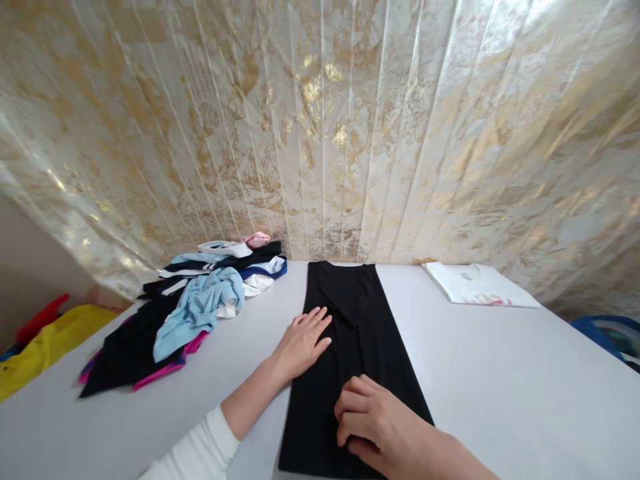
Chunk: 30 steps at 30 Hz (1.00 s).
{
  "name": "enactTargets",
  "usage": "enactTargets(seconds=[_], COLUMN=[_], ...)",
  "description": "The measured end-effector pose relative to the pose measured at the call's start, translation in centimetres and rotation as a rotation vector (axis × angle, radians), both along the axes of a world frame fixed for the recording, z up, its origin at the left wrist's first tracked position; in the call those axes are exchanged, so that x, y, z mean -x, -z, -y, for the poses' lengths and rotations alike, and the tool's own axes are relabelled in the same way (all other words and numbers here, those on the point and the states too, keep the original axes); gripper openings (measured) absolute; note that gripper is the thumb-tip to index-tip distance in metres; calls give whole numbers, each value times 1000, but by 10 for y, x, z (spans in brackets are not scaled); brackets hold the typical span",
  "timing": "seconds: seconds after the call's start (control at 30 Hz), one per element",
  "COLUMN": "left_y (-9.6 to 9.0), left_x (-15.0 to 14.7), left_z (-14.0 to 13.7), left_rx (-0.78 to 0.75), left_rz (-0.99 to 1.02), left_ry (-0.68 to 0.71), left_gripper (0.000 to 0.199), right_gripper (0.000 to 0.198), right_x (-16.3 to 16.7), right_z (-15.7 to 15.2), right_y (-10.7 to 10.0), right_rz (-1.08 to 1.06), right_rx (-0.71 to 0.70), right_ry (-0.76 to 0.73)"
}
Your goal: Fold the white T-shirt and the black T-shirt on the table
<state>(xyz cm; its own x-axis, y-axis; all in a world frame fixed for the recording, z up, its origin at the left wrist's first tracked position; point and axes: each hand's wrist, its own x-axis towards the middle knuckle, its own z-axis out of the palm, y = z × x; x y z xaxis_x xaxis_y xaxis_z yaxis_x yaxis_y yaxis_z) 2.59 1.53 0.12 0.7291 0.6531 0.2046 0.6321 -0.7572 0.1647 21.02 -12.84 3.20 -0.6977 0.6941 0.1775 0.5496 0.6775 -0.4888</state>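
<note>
- Left grip (303, 343) lies flat, fingers extended, on the left edge of the black garment (377, 347); right grip (371, 420) curls over its nearer half, pinching or not I can't tell.
- Smooth matte cloth, a long strip with a pointed flap (345, 293).
- Long axis runs across the white table (500, 387) toward the gold-patterned curtain (350, 133).

Soft light glares off the shiny curtain (330, 127) at upper right, with wide-angle stretching toward edges.

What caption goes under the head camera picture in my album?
Left hand flat on a black garment, right hand curled over it; clothes heap left, folded white garment right.
</note>
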Motion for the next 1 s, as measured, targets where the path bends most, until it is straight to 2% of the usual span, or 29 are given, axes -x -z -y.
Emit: enactTargets(seconds=[0.17,0.33,0.53,0.8,0.9,1.0], left_y=[3,6,8,8,5,-8], left_x=[0,1,-2,-6,-6,-4], left_z=[-3,-6,-5,-2,-1,8], left_rx=[-12,-33,-61,-48,-38,-26], left_rz=[-32,-42,-41,-5,32,81], left_ry=[-41,-72,-103,-103,-105,-78], left_gripper=[49,50,47,45,43,33], right_gripper=[10,13,37,31,31,26], right_x=[-1,-3,-4,-12,-11,-8], right_z=[3,1,0,-6,-4,-1], right_y=[-3,-12,-11,-8,-10,-12], right_rz=[52,56,35,40,20,-7], right_rx=[5,52,27,17,6,30], right_ry=[-54,-118,-16,121,85,-16])
